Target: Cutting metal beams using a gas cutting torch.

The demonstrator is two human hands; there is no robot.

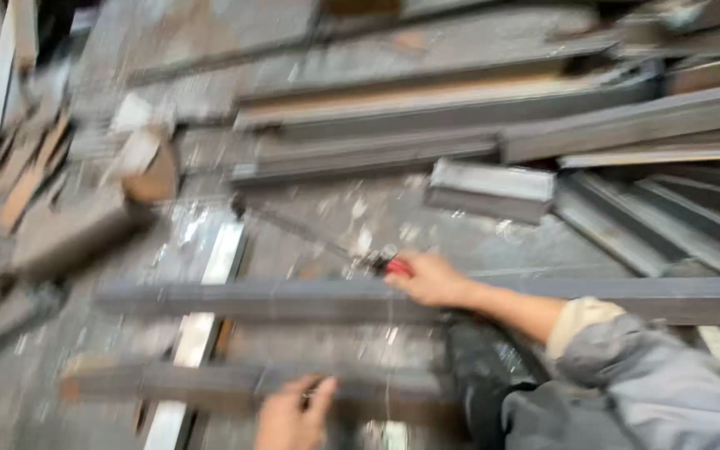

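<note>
Two bare hands show in the lower half of the blurred frame — no gloves on either. The right hand (431, 279), near the centre, leads back along a bare forearm to the lower right corner. There a grey jacket sleeve (668, 387), loose and creased, covers the arm, with a pale beige cuff (583, 321) showing at its end. The left hand (292, 417) sits at the bottom edge — its wrist and any sleeve are cut off.
</note>
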